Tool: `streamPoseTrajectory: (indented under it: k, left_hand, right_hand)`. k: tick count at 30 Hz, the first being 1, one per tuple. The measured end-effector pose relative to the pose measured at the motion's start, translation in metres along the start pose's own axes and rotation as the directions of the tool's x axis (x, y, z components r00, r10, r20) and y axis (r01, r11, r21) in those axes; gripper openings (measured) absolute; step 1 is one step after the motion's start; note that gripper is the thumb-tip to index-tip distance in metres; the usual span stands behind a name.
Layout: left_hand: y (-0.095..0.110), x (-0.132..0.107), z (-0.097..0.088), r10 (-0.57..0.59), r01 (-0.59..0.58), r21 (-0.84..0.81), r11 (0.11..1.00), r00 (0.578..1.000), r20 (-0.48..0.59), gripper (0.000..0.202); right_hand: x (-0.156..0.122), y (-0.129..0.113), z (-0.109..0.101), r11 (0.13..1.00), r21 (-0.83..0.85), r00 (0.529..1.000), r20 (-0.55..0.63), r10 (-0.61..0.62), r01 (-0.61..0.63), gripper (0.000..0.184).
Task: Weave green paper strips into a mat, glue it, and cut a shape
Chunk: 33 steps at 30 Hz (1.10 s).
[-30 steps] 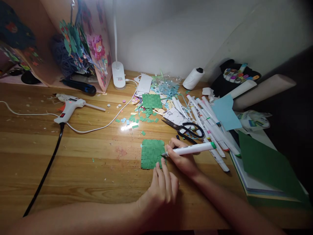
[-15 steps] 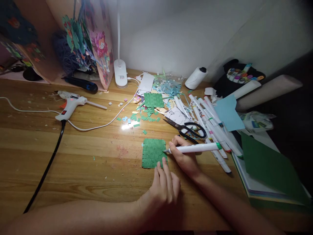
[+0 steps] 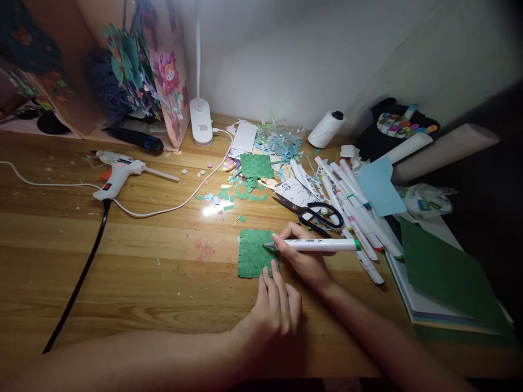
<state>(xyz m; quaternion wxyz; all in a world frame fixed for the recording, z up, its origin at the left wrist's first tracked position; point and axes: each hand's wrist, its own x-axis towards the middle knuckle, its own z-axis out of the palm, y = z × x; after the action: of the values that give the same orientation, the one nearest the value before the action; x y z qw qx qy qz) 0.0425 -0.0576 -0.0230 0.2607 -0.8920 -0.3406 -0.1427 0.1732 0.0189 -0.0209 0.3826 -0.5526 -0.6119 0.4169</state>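
A square of woven green paper strips (image 3: 252,253) lies flat on the wooden table. My left hand (image 3: 273,305) holds it down at its lower right corner, fingertips stretched out on the paper. A white marker with a green end (image 3: 322,245) is pinched in my right hand (image 3: 304,261) like a pen. The marker's tip meets the upper right part of the square; whether it leaves a line is too small to tell. Farther back, a second woven green piece (image 3: 256,166) rests on paper scraps.
Black-handled scissors (image 3: 314,213) lie just beyond my right hand, beside several loose markers (image 3: 363,228). A hot glue gun (image 3: 116,177) with its black cord is on the left. Green paper sheets (image 3: 445,277) are stacked at the right. Behind stand a lamp base (image 3: 201,124) and a thread spool (image 3: 327,129).
My right hand has moved left and slightly away from me, bringing the marker's tip from the square's right edge farther onto it. My left hand stays in place.
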Motion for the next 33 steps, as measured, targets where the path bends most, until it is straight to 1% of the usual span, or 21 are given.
streamPoseTrajectory:
  k: [4,8,14,21,25,27,30,33]
  left_hand:
    - [0.0014,-0.0007,-0.0006,0.001,-0.001,-0.009,1.000,1.000,0.031,0.022]
    - [0.0019,-0.0006,-0.0011,0.005,-0.005,-0.018,1.000,0.999,0.045,0.022]
    - [0.0009,-0.0002,-0.0012,0.010,-0.010,-0.013,1.000,0.999,0.034,0.022]
    - [0.0003,0.0010,-0.0010,0.009,-0.008,-0.016,1.000,0.999,0.032,0.024]
    - [0.0011,-0.0004,-0.0008,0.014,-0.013,-0.013,1.000,1.000,0.028,0.024]
    - [0.0018,-0.0010,-0.0011,0.009,-0.009,-0.010,1.000,1.000,0.027,0.024]
    - [0.0019,-0.0010,-0.0023,0.010,-0.009,-0.014,1.000,0.999,0.047,0.024]
    - [0.0009,-0.0002,-0.0040,0.025,-0.024,-0.014,1.000,0.997,0.076,0.024]
  right_hand:
    - [-0.0009,-0.0007,0.0006,0.998,-0.067,1.000,0.001,-0.002,0.002,0.030]
    - [-0.0021,-0.0012,0.0007,0.990,-0.139,0.999,-0.031,-0.041,0.037,0.030]
    - [-0.0033,0.0016,-0.0002,0.981,-0.182,0.995,-0.068,-0.078,0.064,0.031]
    - [-0.0027,0.0045,-0.0021,0.985,-0.162,0.995,-0.067,-0.079,0.067,0.032]
    - [-0.0028,0.0055,-0.0032,0.989,-0.134,0.997,-0.045,-0.069,0.063,0.033]
    - [-0.0036,0.0053,-0.0040,0.994,-0.086,0.996,-0.049,-0.076,0.071,0.033]
    - [-0.0052,0.0028,-0.0042,0.997,0.024,0.993,-0.091,-0.072,0.075,0.032]
    - [-0.0051,-0.0012,-0.0016,0.997,0.059,0.994,-0.101,-0.040,0.047,0.024]
